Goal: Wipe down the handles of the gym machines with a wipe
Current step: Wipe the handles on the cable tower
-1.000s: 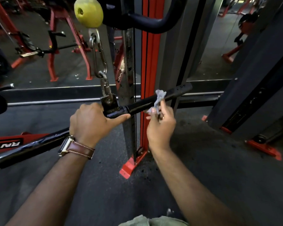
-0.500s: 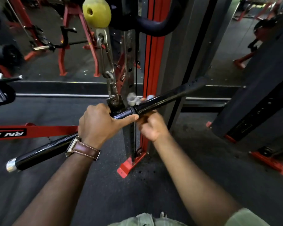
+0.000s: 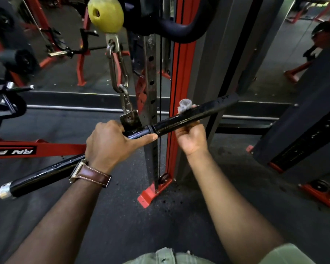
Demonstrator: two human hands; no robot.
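A long black cable bar [image 3: 213,108] with a chrome left end hangs slanted from a steel carabiner [image 3: 117,71] under a yellow stopper ball [image 3: 105,14]. My left hand [image 3: 111,143] grips the bar at its middle, just below the swivel bracket, thumb lying along the bar. My right hand [image 3: 191,138] is wrapped around the bar's right grip from underneath, holding a crumpled grey wipe [image 3: 184,105] against it. A tuft of the wipe sticks up above the bar. The fingers behind the bar are hidden.
The red and grey upright [image 3: 179,92] of the cable machine stands right behind the bar, its red foot [image 3: 151,193] bolted to the dark rubber floor. A mirror behind reflects red machines. A dark weight-stack housing [image 3: 303,119] stands at right. A red frame rail [image 3: 36,149] lies at left.
My right hand went from pinching the wipe above the bar to wrapping under it, then slid a little outward along the right grip. The left hand kept its hold.
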